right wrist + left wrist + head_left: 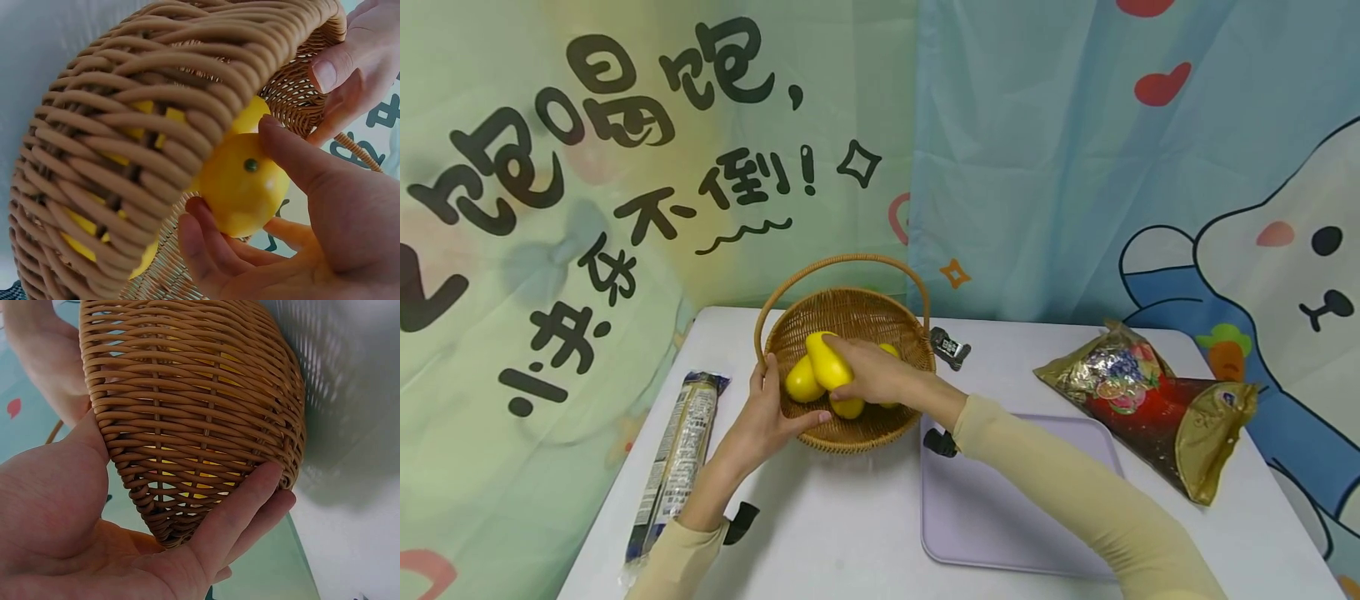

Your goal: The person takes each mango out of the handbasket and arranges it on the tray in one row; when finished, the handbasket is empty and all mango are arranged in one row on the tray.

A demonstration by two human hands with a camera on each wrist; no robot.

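Note:
A brown wicker basket (pixel 842 312) with a tall arched handle stands at the back middle of the white table. My left hand (pixel 767 421) grips its left side, thumb over the rim and fingers spread along the outer weave (pixel 206 419). Inside the basket, my right hand (pixel 880 372) holds a smooth yellow mango (pixel 828 362) between thumb and fingers. A green stem spot shows on that mango (pixel 240 187) in the right wrist view. Other yellow mangoes (pixel 802 383) lie beneath and beside it, partly hidden by the right hand.
A pale purple tray (pixel 985 533) lies under my right forearm. Behind it sits a small black packet (pixel 950 348). To the right is a red and gold bag (pixel 1150 408); at the left edge lies a long clear-wrapped package (pixel 677 458). Printed curtains (pixel 1015 167) hang behind the table.

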